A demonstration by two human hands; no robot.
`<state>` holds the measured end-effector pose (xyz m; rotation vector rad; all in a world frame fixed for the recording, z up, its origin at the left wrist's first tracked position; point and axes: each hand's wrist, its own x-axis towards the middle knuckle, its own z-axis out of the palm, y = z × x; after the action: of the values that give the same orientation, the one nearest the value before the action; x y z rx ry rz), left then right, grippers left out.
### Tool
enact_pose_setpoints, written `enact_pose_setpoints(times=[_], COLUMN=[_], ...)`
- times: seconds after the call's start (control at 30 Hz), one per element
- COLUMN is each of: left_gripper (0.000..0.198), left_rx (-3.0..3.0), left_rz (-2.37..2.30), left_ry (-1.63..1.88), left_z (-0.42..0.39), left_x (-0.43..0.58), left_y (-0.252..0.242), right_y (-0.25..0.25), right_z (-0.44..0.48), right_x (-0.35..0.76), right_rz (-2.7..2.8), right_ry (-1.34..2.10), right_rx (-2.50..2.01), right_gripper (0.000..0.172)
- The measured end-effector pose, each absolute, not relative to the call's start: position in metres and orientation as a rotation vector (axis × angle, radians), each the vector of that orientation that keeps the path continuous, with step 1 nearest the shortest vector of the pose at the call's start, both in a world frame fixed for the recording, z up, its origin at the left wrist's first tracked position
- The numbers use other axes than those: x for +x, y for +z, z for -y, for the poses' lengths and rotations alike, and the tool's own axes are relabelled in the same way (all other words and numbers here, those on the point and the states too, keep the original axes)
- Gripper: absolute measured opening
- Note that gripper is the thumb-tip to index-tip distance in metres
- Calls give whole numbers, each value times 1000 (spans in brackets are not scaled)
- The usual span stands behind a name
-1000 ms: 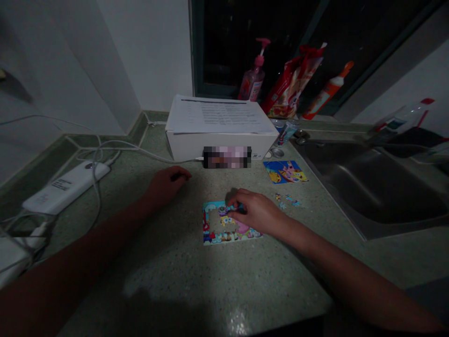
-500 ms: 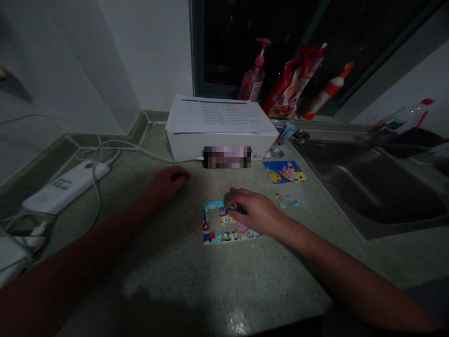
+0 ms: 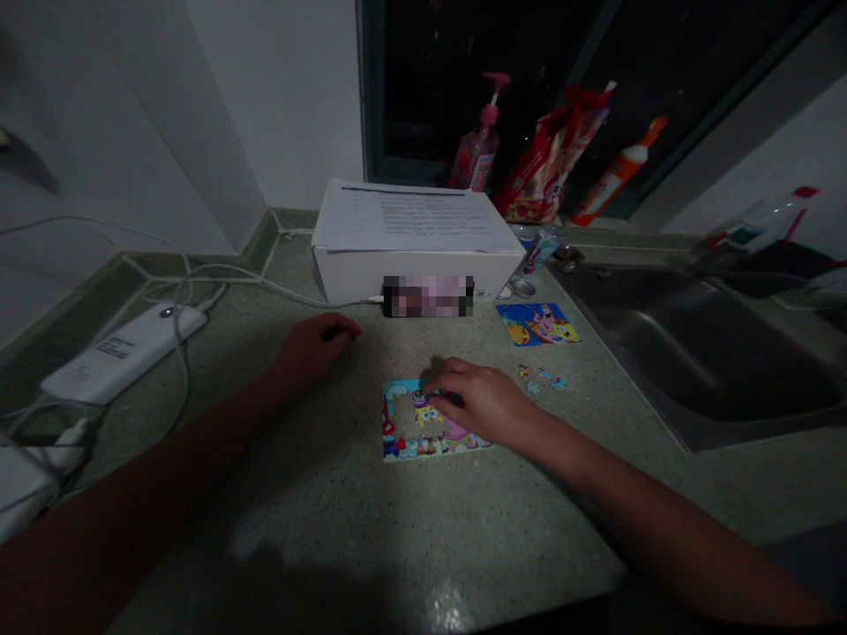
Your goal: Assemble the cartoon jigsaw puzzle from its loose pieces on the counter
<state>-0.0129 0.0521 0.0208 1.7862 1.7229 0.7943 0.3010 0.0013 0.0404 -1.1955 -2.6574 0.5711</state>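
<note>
The person's right hand (image 3: 486,401) sits over a partly built cartoon jigsaw puzzle (image 3: 437,448) lying flat on a speckled green counter (image 3: 331,529). Its fingers (image 3: 440,385) are drawn together on a small puzzle piece (image 3: 419,398) at the puzzle's top edge. The assembled pieces form a frame around a gap where the bare counter shows through. The left hand (image 3: 314,348) rests on the counter near the puzzle's upper left corner, fingers curled together, with nothing visible in them. Just right of the right hand lie a few loose pieces (image 3: 543,376), and beyond them is a cartoon picture card (image 3: 538,324). Behind the puzzle stands a white box (image 3: 416,282) topped by printed sheets (image 3: 414,216), with a blurred patch (image 3: 428,296) on its front. A white power strip (image 3: 123,353) and tangled white cables (image 3: 218,273) lie to the left, and a steel sink (image 3: 694,353) is set in the counter to the right. A pink pump bottle (image 3: 477,137), a red bag (image 3: 552,154) and an orange-capped bottle (image 3: 618,172) stand before a dark window
</note>
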Motion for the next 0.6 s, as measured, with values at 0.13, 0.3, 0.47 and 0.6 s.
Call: enact_pose_setpoints(times=[0.13, 0.3, 0.47, 0.6], left_gripper=[27, 25, 23, 24], left_rx=[1786, 1790, 1790, 1798], left_rz=[-1712, -1702, -1685, -1690], left_ry=[806, 805, 832, 836], left_z=[-52, -52, -52, -51], left_x=[-13, -13, -14, -14], left_y=[21, 22, 20, 20], right_y=[40, 41, 40, 39], right_z=[-1, 0, 0, 0], right_x=[300, 299, 299, 299], right_rz=[2657, 2660, 2655, 2649], right_ry=[553, 559, 541, 519], right_rx=[-1203, -1209, -1232, -1237], right_gripper=[17, 15, 14, 13])
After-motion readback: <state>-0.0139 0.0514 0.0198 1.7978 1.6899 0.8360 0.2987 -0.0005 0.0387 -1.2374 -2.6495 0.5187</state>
